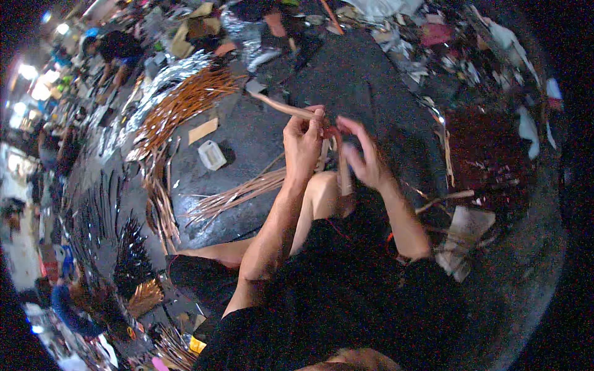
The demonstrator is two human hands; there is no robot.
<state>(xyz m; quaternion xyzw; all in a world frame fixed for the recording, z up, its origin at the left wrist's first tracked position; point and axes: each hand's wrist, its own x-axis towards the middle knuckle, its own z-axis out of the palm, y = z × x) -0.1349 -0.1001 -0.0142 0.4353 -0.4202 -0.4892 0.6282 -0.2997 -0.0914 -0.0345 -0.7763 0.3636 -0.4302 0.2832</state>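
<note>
At the left edge of the frame, a person in blue (71,309) is bent low, and higher up, in the upper left, a person in dark clothing (117,48) stoops among blurred clutter. Right of them, a curved bundle of thin, glossy orange-brown rods (185,102) fans across the upper left of the frame. Just below its right part lie a flat tan rectangular piece (203,130) and a small white open container (212,155). A loose sheaf of slim tan strips (247,188) slants toward the person's bare knee (325,188).

At upper centre, a long, flat, pinkish-tan strip (278,106) runs from a pale grey scrap (253,86) down to the left hand (302,145). It is smooth and slightly bowed. Beyond the fingers, a reddish-brown curve (335,132) and a hanging tan length (344,173) show; whether all 3 are 1 piece cannot be told. The left hand is raised, its forearm slanting up from below, its grip closed on the strip between thumb and bent fingers.

Right of it, the right hand (369,162) is blurred, its grip open, fingers parted and pointing up and left; contact with the hanging length is unclear. At the right, a crumpled whitish sheet (468,229) lies near thin sticks (445,201).
</note>
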